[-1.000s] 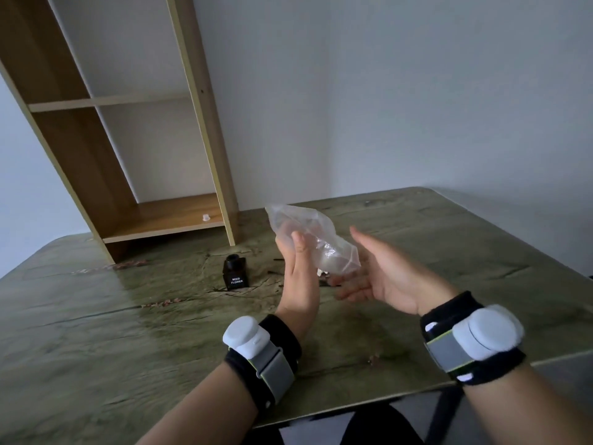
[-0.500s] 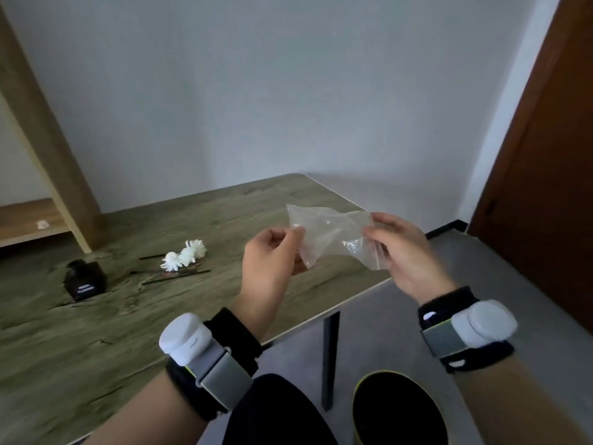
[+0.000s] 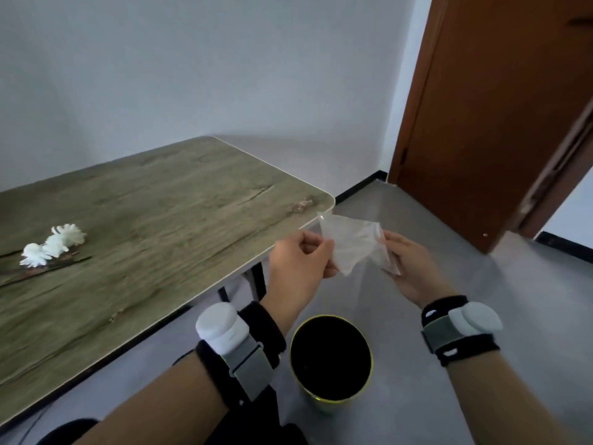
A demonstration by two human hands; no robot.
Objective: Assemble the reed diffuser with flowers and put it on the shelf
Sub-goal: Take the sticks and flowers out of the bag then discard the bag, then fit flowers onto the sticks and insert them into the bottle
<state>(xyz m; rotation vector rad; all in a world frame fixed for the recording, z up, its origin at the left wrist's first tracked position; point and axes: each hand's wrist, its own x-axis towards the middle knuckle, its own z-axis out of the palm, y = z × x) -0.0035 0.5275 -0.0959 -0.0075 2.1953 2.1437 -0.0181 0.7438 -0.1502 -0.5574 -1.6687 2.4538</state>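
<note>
The fingers [image 3: 313, 244] of the left hand [image 3: 298, 268] are curled in and pinch one edge of a crumpled clear plastic bag [image 3: 351, 244], while the right hand [image 3: 409, 268] pinches the opposite edge, so the bag is stretched between them in the air, off the counter's corner. Directly below stands a dark bin [image 3: 330, 359] with a yellow-green rim on the floor, so the bag looks like spent packaging held there to be dropped in; that is a judgement, and whether anything is left inside the bag is hard to make out. The task's white flowers [image 3: 53, 245] lie on the counter [image 3: 167, 213] at the far left, well apart from both hands, on dark thin stems that run out of the frame. The diffuser bottle and the shelf are not in view here. A brown door [image 3: 481, 123] stands at the right, and both wrists carry black bands with white sensor pods.
</note>
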